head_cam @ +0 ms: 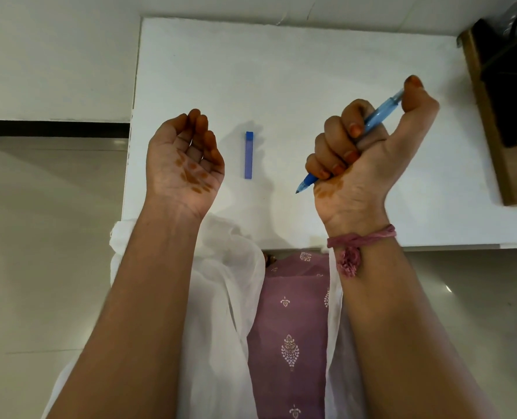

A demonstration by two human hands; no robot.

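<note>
Overhead, the right hand (369, 146) gripped a blue pen (349, 143), thumb seemingly on its cap; the left hand (184, 158) lay relaxed, palm-up, beside a blue case (249, 155) on the worktop (311, 71)

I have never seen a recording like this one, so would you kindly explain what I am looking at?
There is no machine here. A person wears a wide-angle camera on the head, so this single picture looks forward and down at their own two bare hands above a white table. The left hand is palm up with loosely curled fingers and holds nothing. The right hand has a fist-like grip on a blue pen, with the thumb at its upper end. Between the hands, a slim blue case lies flat on the table.
</note>
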